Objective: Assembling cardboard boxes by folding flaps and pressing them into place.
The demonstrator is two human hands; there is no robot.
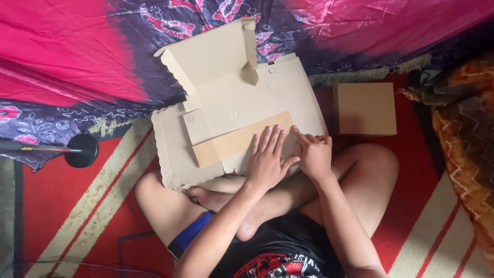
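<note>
Head view: a person sits cross-legged on a red and cream striped rug (77, 206), a pink and purple patterned cloth (67, 51) spread behind. Across the knees lies an unfolded cardboard box blank (226, 108), one flap standing upright. A closed cardboard box (365, 109) rests just beside it. The left hand (267, 159) presses flat, fingers spread, gripping nothing; the right hand (314, 154) presses beside it, fingers loosely curled.

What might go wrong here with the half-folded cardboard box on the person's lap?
The flat cardboard box blank rests on crossed legs, not firm ground, so it may slip or crease crookedly. The left hand and right hand both press near one edge; the raised flap at the far end could flop down.
</note>
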